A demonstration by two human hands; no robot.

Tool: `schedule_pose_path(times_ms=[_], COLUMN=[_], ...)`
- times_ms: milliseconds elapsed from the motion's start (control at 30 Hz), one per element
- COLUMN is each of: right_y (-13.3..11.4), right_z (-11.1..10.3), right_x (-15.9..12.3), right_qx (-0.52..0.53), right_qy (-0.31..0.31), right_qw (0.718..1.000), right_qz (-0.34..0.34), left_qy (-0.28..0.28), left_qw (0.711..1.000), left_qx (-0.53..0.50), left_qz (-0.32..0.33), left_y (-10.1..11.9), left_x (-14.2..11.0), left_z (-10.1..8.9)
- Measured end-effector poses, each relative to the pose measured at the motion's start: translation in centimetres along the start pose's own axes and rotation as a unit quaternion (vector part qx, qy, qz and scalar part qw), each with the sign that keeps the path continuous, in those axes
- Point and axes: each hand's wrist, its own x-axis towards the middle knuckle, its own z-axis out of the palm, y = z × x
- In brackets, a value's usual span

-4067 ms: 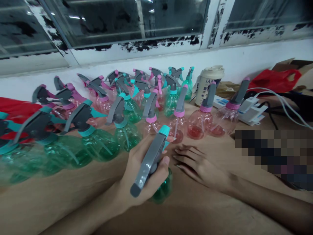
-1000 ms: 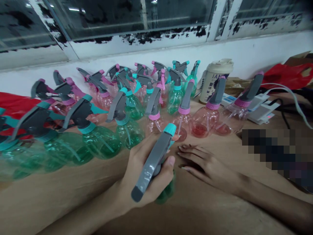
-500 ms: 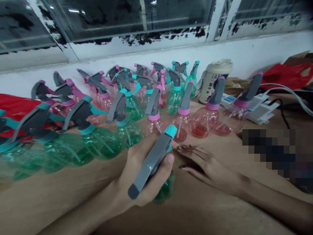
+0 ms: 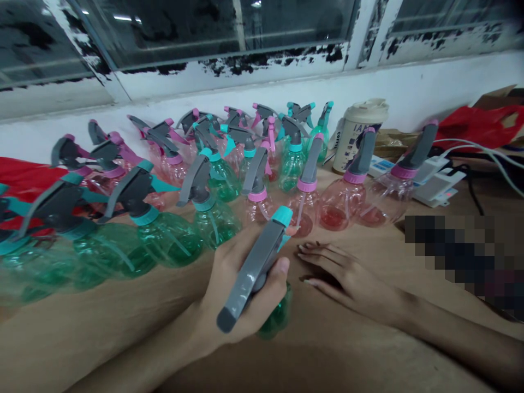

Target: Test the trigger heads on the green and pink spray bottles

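Note:
My left hand [image 4: 235, 284] is wrapped round a green spray bottle [image 4: 277, 316] with a grey trigger head [image 4: 254, 267] and a teal nozzle cap, standing on the brown table [image 4: 102, 327]. My right hand [image 4: 347, 278] lies flat on the table just right of that bottle, fingers stretched out and slightly apart, holding nothing. Its fingertips point toward the bottle's nozzle.
Several green and pink spray bottles [image 4: 213, 218] stand in rows behind my hands, back to the white wall. A paper cup [image 4: 356, 134] and a white power strip [image 4: 438, 185] with cables sit at the right. Red plastic bags [image 4: 478, 125] lie at both ends.
Almost nothing differs. The bottle in my left hand tilts slightly and my right fingertips draw back a little from its nozzle.

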Motion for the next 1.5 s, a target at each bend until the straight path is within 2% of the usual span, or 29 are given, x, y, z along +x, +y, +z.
schedule_pose_path(times_ms=[100, 300, 867, 1100, 1233, 1500], right_y=[-0.04, 0.13, 0.03, 0.11, 0.08, 0.01], right_z=[-0.01, 0.18, 0.08, 0.02, 0.09, -0.10], right_x=[-0.03, -0.08, -0.09, -0.07, -0.07, -0.06], right_qx=[-0.012, 0.004, 0.017, 0.022, 0.023, 0.010], right_qy=[-0.007, 0.001, 0.007, -0.008, 0.003, -0.002], right_qw=[1.000, 1.000, 1.000, 1.000, 1.000, 1.000], right_qz=[0.001, -0.005, 0.005, 0.005, 0.005, 0.004], left_qy=[-0.002, 0.006, -0.037, -0.017, -0.027, 0.011], left_qw=[1.000, 1.000, 0.998, 0.999, 0.999, 0.999], left_qx=[-0.006, 0.000, -0.035, -0.014, -0.011, 0.008], left_qz=[0.015, -0.002, 0.029, 0.039, 0.027, 0.029], left_y=[-0.09, 0.02, -0.07, -0.01, -0.01, -0.51], left_x=[-0.13, -0.30, 0.19, 0.13, 0.09, -0.17], left_z=[0.20, 0.45, -0.16, -0.25, -0.30, 0.31])
